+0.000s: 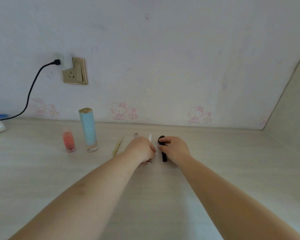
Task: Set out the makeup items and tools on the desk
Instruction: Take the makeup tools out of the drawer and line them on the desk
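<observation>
Head view: hands, left (141,149) around white tube (150,138), right (174,148) around black brush (164,155); no legible writing.

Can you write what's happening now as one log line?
left hand: holds white tube | right hand: grips black tool | desk: blue bottle upright

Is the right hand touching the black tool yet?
Touching. The head view shows the right hand with its fingers curled over the black tool lying on the desk, thumb at its rounded top.
</observation>
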The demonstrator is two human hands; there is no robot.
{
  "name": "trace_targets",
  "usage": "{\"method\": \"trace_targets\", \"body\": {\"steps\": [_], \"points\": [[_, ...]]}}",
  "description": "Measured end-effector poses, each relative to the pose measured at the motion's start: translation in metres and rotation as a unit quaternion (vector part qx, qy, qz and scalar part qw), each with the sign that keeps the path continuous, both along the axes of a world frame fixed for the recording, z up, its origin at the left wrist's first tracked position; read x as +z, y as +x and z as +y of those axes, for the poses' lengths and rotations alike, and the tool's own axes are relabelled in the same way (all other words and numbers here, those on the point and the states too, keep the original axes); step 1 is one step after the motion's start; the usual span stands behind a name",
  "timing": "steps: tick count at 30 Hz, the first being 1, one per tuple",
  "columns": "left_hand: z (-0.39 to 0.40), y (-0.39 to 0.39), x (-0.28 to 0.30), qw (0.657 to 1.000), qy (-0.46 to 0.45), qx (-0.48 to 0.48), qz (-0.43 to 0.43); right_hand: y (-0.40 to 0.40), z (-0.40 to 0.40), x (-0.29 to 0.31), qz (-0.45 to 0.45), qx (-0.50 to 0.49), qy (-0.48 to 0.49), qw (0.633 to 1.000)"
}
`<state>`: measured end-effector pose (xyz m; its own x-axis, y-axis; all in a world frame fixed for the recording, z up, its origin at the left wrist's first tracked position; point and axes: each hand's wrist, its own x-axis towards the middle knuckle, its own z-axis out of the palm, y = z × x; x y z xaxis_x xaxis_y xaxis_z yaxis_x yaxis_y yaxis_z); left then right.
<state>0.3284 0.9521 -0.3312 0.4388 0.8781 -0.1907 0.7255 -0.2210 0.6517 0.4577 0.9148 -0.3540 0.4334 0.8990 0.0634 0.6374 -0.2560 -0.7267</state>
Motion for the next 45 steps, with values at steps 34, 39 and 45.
{"method": "trace_targets", "body": {"steps": [34, 39, 45], "points": [[-0.204, -0.049, 0.025, 0.963, 0.003, -0.15, -0.225, 0.004, -0.258, 0.017, 0.138, -0.046, 0.15, 0.978], [-0.267, -0.051, 0.011, 0.949, -0.035, -0.209, -0.232, -0.002, -0.345, 0.014, 0.106, -0.026, 0.131, 0.985], [-0.331, -0.049, -0.015, 0.939, -0.064, -0.269, -0.203, -0.007, -0.443, -0.008, 0.073, -0.019, 0.066, 0.995]]}}
